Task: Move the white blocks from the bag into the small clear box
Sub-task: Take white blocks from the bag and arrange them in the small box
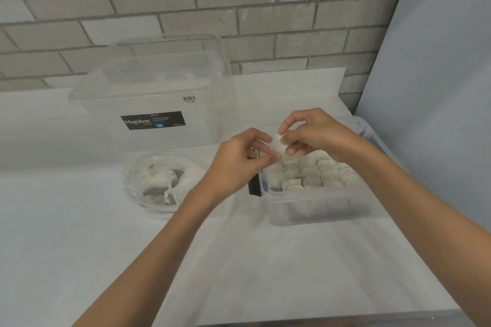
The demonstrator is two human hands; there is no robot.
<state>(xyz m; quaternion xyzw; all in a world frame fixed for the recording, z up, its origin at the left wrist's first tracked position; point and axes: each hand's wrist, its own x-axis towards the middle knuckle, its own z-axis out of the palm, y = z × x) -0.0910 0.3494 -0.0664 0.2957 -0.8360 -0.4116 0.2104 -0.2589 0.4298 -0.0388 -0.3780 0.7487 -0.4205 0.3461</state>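
The left hand (239, 158) and the right hand (312, 133) both pinch 1 white block (276, 142) with curled fingers, above the left rear corner of the small clear box (318, 211). The box seems almost full of blocks (328, 170). The plastic bag (159, 183) lies to its left, in front of the Megabox container (148, 87).

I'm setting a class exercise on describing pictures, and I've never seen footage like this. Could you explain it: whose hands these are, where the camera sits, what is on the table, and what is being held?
There is no machine here. A person works with two bare hands, filmed by one wide-angle camera worn on the head and looking down. On the white table sit a clear bag with whitish blocks inside and a small clear box holding rows of white blocks. Behind them is a large clear box labelled Megabox. The left hand and right hand together pinch one white block above the small box.
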